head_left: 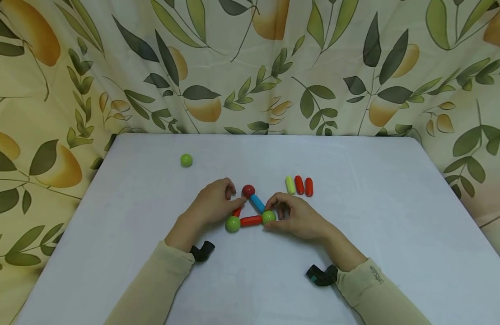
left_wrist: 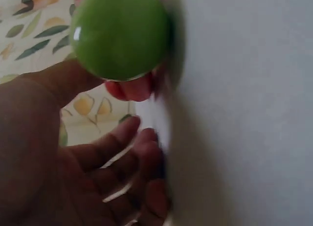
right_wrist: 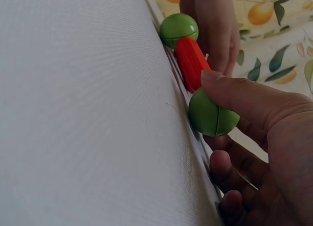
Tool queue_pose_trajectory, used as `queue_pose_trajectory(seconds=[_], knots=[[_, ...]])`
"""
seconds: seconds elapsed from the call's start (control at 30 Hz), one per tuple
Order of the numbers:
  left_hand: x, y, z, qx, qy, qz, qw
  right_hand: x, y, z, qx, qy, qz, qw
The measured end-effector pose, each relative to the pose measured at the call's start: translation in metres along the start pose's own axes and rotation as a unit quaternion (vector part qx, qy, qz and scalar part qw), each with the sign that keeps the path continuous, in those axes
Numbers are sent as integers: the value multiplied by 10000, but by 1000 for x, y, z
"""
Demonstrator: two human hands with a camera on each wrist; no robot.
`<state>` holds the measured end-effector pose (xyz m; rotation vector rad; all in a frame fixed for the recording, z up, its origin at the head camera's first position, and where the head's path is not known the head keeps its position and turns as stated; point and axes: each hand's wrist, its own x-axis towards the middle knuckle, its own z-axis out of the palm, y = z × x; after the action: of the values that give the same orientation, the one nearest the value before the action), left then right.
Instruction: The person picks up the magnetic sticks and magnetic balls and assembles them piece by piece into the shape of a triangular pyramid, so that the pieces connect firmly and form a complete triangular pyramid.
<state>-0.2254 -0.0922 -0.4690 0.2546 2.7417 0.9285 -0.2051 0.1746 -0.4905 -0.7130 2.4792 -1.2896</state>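
Note:
A triangle of toy pieces lies on the table between the hands. At its top is a red ball (head_left: pixel 248 191), and a blue rod (head_left: pixel 257 204) slants from there to the right green ball (head_left: pixel 268 217). A red rod (head_left: pixel 251 220) joins that ball to the left green ball (head_left: pixel 232 224). Another red rod (head_left: pixel 236 211) runs up from the left ball, partly hidden by my left hand (head_left: pixel 212 202). The left thumb lies over this rod; the fingers are loosely bent, apart from the thumb. My right hand (head_left: pixel 300 216) pinches the right green ball between thumb and fingers.
A yellow-green rod (head_left: pixel 290 185) and two red rods, including the rightmost red rod (head_left: pixel 308 187), lie in a row behind the right hand. A loose green ball (head_left: pixel 186 160) sits toward the back left. Behind the white table (head_left: pixel 376 180) hangs a leaf-patterned curtain (head_left: pixel 250 67).

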Motion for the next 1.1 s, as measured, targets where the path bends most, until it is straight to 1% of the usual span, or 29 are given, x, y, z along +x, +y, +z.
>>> queue_pose_trajectory(seconds=[0.1,0.17,0.3,0.43,0.53,0.73,0.9,1.1], knots=[[-4,5,-5,351,-347,-147,9987,-1,-2,-1,-9,1,61,10000],[-6,8,-7,524,-470,-174,9974,0,-3,-2,12,19,84,10000],[-6,11,-5,591,-524,-188,9967,0,-2,-1,54,54,141,9999],[-6,12,-3,491,-567,-209,9970,0,-1,0,37,39,166,9998],[-6,12,-2,442,-549,-151,9974,-1,-1,0,8,17,189,9998],[-4,13,0,352,-360,140,9986,-1,-2,-1,-25,-19,269,9996],[-3,11,3,258,-242,290,9990,-1,-1,0,-104,-17,285,9995],[-3,11,8,143,-151,373,9991,1,0,1,-138,-29,195,9997]])
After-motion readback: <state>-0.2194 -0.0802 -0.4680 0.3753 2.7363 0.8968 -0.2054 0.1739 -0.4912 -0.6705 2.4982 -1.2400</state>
